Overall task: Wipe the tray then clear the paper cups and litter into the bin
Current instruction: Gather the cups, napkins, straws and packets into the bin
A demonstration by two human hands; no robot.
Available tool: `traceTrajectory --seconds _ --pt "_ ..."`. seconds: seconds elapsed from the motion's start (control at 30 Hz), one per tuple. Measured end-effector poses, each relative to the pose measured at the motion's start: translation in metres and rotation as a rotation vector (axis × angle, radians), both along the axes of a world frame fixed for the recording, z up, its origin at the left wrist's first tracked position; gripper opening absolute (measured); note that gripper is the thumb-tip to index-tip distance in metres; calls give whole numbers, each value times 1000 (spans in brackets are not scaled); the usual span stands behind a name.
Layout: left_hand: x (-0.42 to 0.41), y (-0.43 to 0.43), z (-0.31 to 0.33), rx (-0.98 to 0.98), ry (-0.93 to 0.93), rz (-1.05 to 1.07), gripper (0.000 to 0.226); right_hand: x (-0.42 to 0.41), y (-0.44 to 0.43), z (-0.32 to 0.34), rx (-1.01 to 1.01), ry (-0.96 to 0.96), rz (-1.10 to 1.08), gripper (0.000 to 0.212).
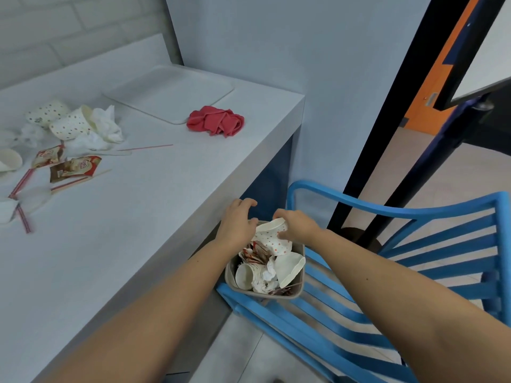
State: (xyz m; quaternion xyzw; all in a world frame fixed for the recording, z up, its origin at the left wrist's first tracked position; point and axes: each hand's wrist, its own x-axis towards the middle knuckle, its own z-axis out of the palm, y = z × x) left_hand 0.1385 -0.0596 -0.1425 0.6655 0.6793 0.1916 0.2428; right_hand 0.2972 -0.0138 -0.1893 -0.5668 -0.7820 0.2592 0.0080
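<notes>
While both hands are down at the bin, here's the state:

Right hand (297, 226): fingers (279, 215) curled around a crumpled dotted paper cup (272, 236), pinning it at the bin's far rim.
Left hand (239, 222): fingers (249, 202) spread and half-bent, just left of that cup, thumb side touching it; no real hold on anything that I can see.
Bin (300, 293): directly below both sets of fingers, sitting on a blue chair (387, 272); packed to the rim with cups, tissue, wrappers.
Tray (171, 92): well beyond the fingers, on the desk (138, 217) near the wall; bare. Looks wiped, judging by the red cloth (215, 121) dumped just beside it.
Leftover litter: far left of the fingers, well apart. Two dotted cups (60, 120), white tissue (105, 128), sachets (74, 168), striped straws (22, 183), plain cups at the frame edge.
Progress: wipe likely done, clearing roughly half done.
Left to do: drop this cup, then more trips for the desk pile.
Risk: bin nearly full; the remainder may need pressing down.
</notes>
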Motion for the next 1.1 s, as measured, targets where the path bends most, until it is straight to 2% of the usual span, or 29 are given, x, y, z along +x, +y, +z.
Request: traceTrajectory --seconds 0.07,0.17,0.23,0.47,0.67,0.83,1.1 --pt "-2 1 5 44 -32 0 38 -4 2 -9 -17 -4 -4 44" --pt "-4 1 13 102 -65 18 36 -15 5 -12 -106 19 9 67" --pt "-5 0 20 136 -65 26 35 -18 8 -11 -138 31 3 71" --pt "-19 -4 39 211 -81 31 30 -27 17 17 -94 6 34 54" --pt "-39 -7 58 319 -136 110 22 -57 21 72 -24 45 162 17" --pt "-68 -11 74 388 -145 192 22 -98 16 114 66 136 202 35" --pt "-153 -34 89 418 -117 386 19 -185 8 148 92 155 297 37"
